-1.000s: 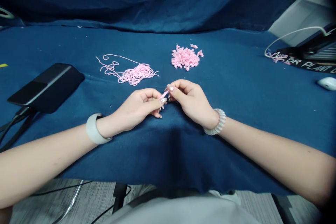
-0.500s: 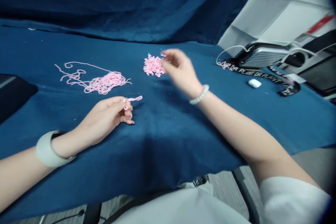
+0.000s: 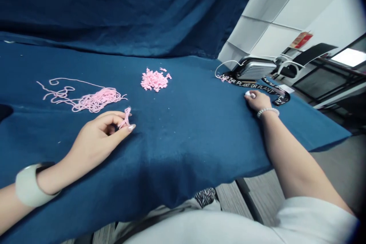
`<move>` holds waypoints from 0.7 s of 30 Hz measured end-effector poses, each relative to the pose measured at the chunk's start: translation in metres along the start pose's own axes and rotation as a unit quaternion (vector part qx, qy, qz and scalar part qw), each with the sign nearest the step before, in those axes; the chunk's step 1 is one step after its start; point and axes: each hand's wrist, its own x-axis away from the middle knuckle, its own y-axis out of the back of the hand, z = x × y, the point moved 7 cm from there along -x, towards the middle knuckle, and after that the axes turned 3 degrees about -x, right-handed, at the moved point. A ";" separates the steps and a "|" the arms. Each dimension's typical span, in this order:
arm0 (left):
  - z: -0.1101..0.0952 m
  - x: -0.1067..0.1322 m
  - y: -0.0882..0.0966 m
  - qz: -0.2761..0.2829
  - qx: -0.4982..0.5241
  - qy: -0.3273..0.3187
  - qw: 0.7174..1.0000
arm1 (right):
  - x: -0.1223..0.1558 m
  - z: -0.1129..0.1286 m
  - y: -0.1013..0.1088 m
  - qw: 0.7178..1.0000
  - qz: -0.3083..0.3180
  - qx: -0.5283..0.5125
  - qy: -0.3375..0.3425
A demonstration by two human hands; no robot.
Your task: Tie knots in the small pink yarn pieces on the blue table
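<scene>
Between the thumb and fingers of my left hand [image 3: 97, 133] is a short looped piece of pink yarn [image 3: 126, 117]. Just beyond that hand lies a tangled heap of pink yarn [image 3: 98, 100] with loose ends trailing left. On the far right, my right hand [image 3: 261, 101] has its fingers closed on a small white earbud case [image 3: 249, 94], most of which they cover. A pile of small pink knotted yarn pieces [image 3: 154, 80] sits in the middle, between the two hands and farther back.
A blue cloth [image 3: 183, 133] covers the table and another hangs behind it. Near my right hand lie a black lettered strap [image 3: 243, 84], a ribbed silver case [image 3: 256, 69] and a white cable [image 3: 227, 62]. The table's edge drops off at the right.
My right hand has moved from beside the pink pile to the right and closed on the white earbud case. My left hand has turned, still pinching the yarn. The view has shifted right.
</scene>
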 end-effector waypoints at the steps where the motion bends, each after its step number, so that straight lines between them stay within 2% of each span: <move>1: 0.001 0.000 0.000 -0.002 -0.004 0.001 1.000 | -0.001 -0.001 -0.002 1.000 0.004 0.002 -0.002; 6: 0.007 0.000 0.001 0.008 -0.013 0.000 1.000 | -0.003 0.002 -0.002 1.000 -0.005 0.019 -0.017; 10: 0.010 0.000 0.004 0.006 -0.046 -0.002 0.999 | 0.007 0.023 0.010 0.999 -0.043 0.014 0.024; 15: 0.004 -0.003 0.018 -0.073 -0.086 -0.015 0.994 | 0.040 0.090 0.040 0.985 -0.088 -0.102 0.106; 18: -0.002 -0.003 0.022 -0.079 -0.075 -0.025 0.994 | 0.077 0.140 0.064 0.956 -0.093 -0.181 0.213; 21: -0.011 -0.002 0.025 -0.080 -0.051 -0.041 0.995 | 0.113 0.170 0.081 0.934 -0.065 -0.221 0.272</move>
